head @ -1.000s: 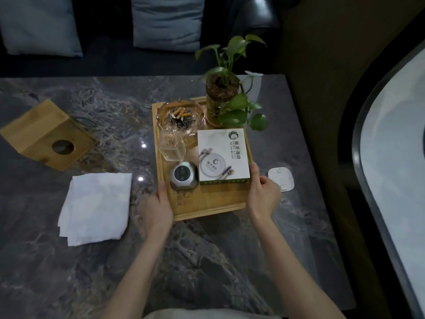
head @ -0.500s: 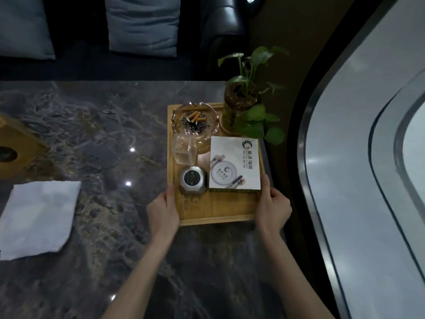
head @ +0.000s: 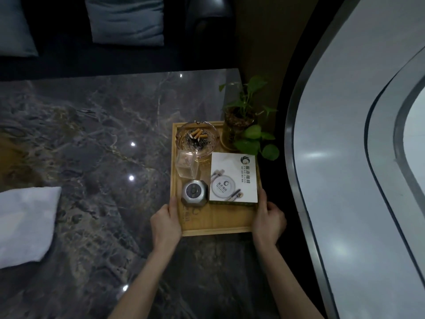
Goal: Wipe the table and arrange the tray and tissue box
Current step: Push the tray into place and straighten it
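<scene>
A wooden tray [head: 218,224] sits at the right edge of the dark marble table [head: 103,139]. My left hand [head: 165,223] grips its near left rim and my right hand [head: 268,221] grips its near right rim. On the tray stand a glass ashtray with cigarette butts [head: 196,140], a small clear glass holder [head: 186,165], a grey octagonal device [head: 194,192], a white printed box [head: 233,178] and a potted green plant [head: 241,125]. A white cloth [head: 25,224] lies at the table's left. The wooden tissue box is out of view.
A dark sofa with grey-blue cushions [head: 126,19] runs behind the table. A curved pale panel with a dark frame [head: 345,157] rises just right of the table's edge, close to the tray and plant.
Both hands have slid the tray to the right, up to the table's right edge. The view has swung right, so the wooden tissue box and the small white pad have left the frame.
</scene>
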A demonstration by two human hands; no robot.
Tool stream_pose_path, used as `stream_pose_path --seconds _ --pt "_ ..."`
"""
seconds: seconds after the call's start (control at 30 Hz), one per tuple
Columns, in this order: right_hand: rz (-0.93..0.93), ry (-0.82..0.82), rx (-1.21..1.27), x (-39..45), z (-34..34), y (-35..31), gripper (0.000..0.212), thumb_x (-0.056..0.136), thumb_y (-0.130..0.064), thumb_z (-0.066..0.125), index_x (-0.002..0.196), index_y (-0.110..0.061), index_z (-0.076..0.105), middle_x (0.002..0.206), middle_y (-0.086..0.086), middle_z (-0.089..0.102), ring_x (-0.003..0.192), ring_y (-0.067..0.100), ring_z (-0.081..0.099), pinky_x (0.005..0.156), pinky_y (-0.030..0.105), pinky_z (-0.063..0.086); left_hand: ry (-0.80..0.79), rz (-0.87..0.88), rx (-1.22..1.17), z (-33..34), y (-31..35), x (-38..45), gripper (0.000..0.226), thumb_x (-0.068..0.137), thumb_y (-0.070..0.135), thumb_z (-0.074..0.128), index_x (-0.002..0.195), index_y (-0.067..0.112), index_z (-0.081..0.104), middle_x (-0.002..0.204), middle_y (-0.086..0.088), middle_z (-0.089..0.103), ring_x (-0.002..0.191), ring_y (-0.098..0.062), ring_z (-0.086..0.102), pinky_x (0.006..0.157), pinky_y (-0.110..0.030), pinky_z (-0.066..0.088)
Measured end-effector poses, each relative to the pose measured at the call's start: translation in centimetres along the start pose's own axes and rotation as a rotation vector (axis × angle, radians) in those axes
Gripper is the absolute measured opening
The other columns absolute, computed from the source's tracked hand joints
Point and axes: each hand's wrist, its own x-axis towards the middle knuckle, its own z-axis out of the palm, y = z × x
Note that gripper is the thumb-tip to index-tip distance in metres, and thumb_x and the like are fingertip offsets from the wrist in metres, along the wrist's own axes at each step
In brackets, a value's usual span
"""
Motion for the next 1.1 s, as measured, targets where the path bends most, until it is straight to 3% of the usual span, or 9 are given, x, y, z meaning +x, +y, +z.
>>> stream_pose_path --seconds 0.33,0.4,0.53,0.63,0.77,0.87,1.0,1.1 --pt "0.092 -0.023 0.000 0.1 0.0 1.5 0.050 0.094 -0.043 0.042 0.084 -0.001 0.067 0.071 0.008 0.060 0.068 0.024 0.055 0.061 0.028 0.036 -0.004 -0.002 0.049 1.1 -0.3 -0.1 0.053 0.097 0.032 0.031 0.083 -0.008 0.063 0.086 -0.027 0.065 0.077 -0.032 0.057 0.066 -0.028 0.028" --pt "0.099 -0.026 0.001 0.2 0.0 1.6 0.050 0.094 -0.043 0.041 0.083 -0.001 0.067 0.071 0.008 0.059 0.069 0.025 0.056 0.062 0.028 0.036 -0.006 0.003 0.061 1.3 -0.2 -0.2 0.052 0.097 0.032 0.031 0.084 -0.007 0.063 0.083 -0.022 0.064 0.071 -0.025 0.052 0.066 -0.027 0.028" --pt "0.099 -0.050 0.013 0.5 0.1 1.7 0.052 0.094 -0.045 0.040 0.094 0.000 0.067 0.082 0.013 0.067 0.075 0.025 0.059 0.066 0.029 0.041 -0.010 -0.007 0.065 1.3 0.0 -0.3 0.046 0.097 0.035 0.031 0.075 0.004 0.058 0.060 0.003 0.047 0.062 -0.015 0.043 0.064 -0.027 0.028" --pt "0.072 -0.072 -0.009 0.7 -0.1 1.5 0.049 0.096 -0.040 0.037 0.101 0.000 0.065 0.093 0.015 0.069 0.080 0.026 0.059 0.069 0.028 0.040 -0.046 -0.032 0.061 1.5 -0.1 -0.4 0.043 0.097 0.034 0.032 0.073 0.005 0.053 0.062 0.000 0.047 0.064 -0.018 0.047 0.066 -0.029 0.031" --pt "-0.016 -0.127 -0.133 0.7 -0.8 1.2 0.033 0.098 -0.021 0.037 0.106 0.003 0.058 0.101 0.023 0.066 0.086 0.034 0.060 0.066 0.029 0.035 -0.105 0.007 0.129 1.7 -0.6 -0.9 0.040 0.096 0.032 0.036 0.075 0.002 0.052 0.077 -0.016 0.058 0.073 -0.031 0.057 0.065 -0.031 0.036" --pt "-0.126 -0.131 -0.266 0.3 -1.0 1.4 0.027 0.097 -0.012 0.036 0.101 0.007 0.055 0.099 0.028 0.062 0.086 0.040 0.061 0.065 0.036 0.043 -0.114 0.027 0.223 1.7 -0.6 -1.1 0.043 0.097 0.032 0.033 0.081 -0.002 0.056 0.086 -0.024 0.063 0.081 -0.037 0.060 0.065 -0.033 0.038" --pt "-0.260 -0.089 -0.432 -0.3 -0.9 1.5 0.025 0.096 -0.009 0.039 0.091 0.009 0.055 0.091 0.031 0.060 0.077 0.043 0.061 0.060 0.043 0.047 -0.140 0.082 0.395 1.1 -0.2 -1.0 0.052 0.098 0.035 0.027 0.083 -0.003 0.060 0.092 -0.026 0.065 0.086 -0.039 0.062 0.074 -0.041 0.048" --pt "-0.222 -0.163 -0.596 -0.3 -1.4 0.7 0.021 0.095 -0.003 0.036 0.100 0.008 0.053 0.103 0.028 0.058 0.091 0.042 0.060 0.067 0.042 0.047 -0.167 0.118 0.514 0.5 0.0 -0.8 0.055 0.098 0.036 0.025 0.087 -0.003 0.062 0.096 -0.024 0.066 0.090 -0.039 0.061 0.078 -0.042 0.047"
